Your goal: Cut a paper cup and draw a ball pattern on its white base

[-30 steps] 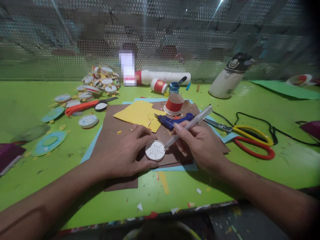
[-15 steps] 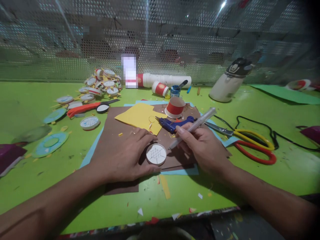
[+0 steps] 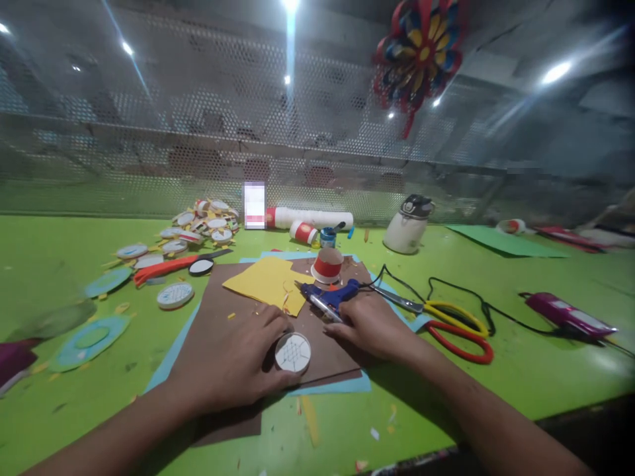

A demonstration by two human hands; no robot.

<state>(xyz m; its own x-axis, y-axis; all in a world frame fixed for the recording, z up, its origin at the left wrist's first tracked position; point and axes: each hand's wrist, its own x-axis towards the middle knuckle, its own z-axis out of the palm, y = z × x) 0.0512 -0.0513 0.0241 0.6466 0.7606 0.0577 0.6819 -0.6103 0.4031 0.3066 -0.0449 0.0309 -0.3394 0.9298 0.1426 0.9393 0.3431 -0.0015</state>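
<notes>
My left hand (image 3: 235,360) rests on brown paper (image 3: 208,324), thumb and fingers curled around a round white paper-cup base (image 3: 292,353) with a line pattern drawn on its face. To its right, my right hand (image 3: 372,325) is low over the paper, fingers bent at one end of a clear-barrelled pen (image 3: 325,307). The pen lies along the blue glue gun (image 3: 332,293); part of its end is hidden by the fingers. Yellow paper (image 3: 265,281) and a cut red cup (image 3: 328,266) stand beyond the hands.
Scissors with yellow and red handles (image 3: 459,324) lie at right beside a black cord. Finished-looking discs (image 3: 208,225) are heaped at back left, near an orange-handled cutter (image 3: 171,268). Stacked paper cups (image 3: 317,218), an ink jar (image 3: 328,237) and a pale jug (image 3: 407,228) stand at the back.
My right hand has lowered the pen from a raised writing grip to beside the glue gun. The left hand still holds the cup base. The camera view has tilted upward.
</notes>
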